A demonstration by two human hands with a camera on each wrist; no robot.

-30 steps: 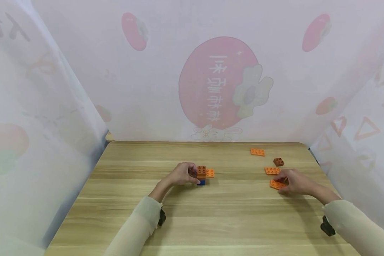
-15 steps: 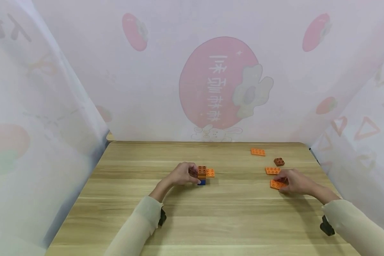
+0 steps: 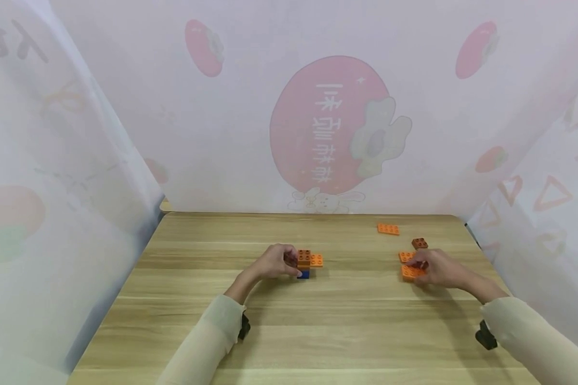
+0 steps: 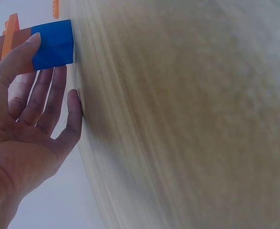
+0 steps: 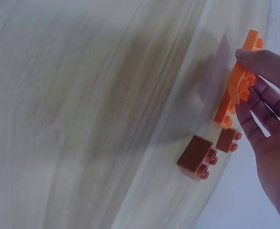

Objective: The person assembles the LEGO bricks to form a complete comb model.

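Note:
My left hand (image 3: 273,262) holds an upright stack by its side, thumb in front and fingers behind. A blue block (image 4: 53,45) forms its base. Above that come brown bricks (image 3: 304,255) with an orange plate (image 3: 317,260) between them that sticks out to the right. Over at the right, my right hand (image 3: 440,269) pinches a studded orange plate (image 3: 412,273) between thumb and fingers, slightly tilted and raised off the table. Just behind it lies another orange plate (image 3: 405,257), partly covered by the fingers.
A brown brick (image 3: 419,243) sits behind the right hand, and a further orange plate (image 3: 388,229) is near the table's back edge. The right wrist view shows another brown brick (image 5: 195,155) close by. Printed white cloth (image 3: 231,133) walls the wooden table (image 3: 289,342) in.
My right hand has lifted the orange plate a little and shifted it slightly left and away from me. The left hand and its stack have stayed in place.

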